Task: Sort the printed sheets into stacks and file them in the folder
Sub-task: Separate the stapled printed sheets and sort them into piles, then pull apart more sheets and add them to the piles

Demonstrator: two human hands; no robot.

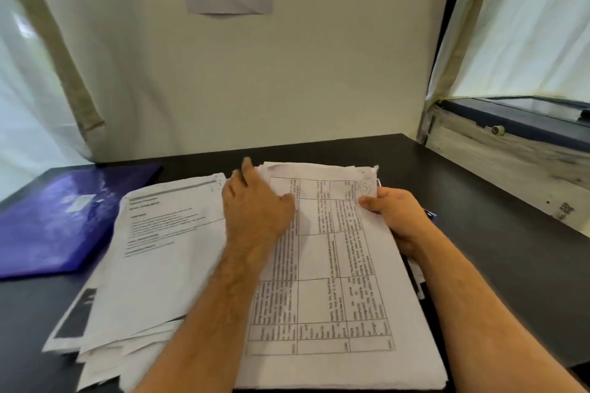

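Thick stack of printed table sheets (335,281) at centre of black desk (495,201), left hand (257,207) flat on its far-left part, fingers spread, right hand (397,217) clamped on its 2 o'clock edge, looser text sheets (153,249) at 9 o'clock, purple folder (64,217) closed at 10 o'clock.

Black desk (498,201), matte top, pushed up against wall. Purple folder (67,217) lies flat at left, closed, label on cover. Messy pile of printed sheets (153,265) fanned out just right of it, corner near folder edge. Thicker stack with table printout (335,297) on top sits right of centre, overlapping messy pile.
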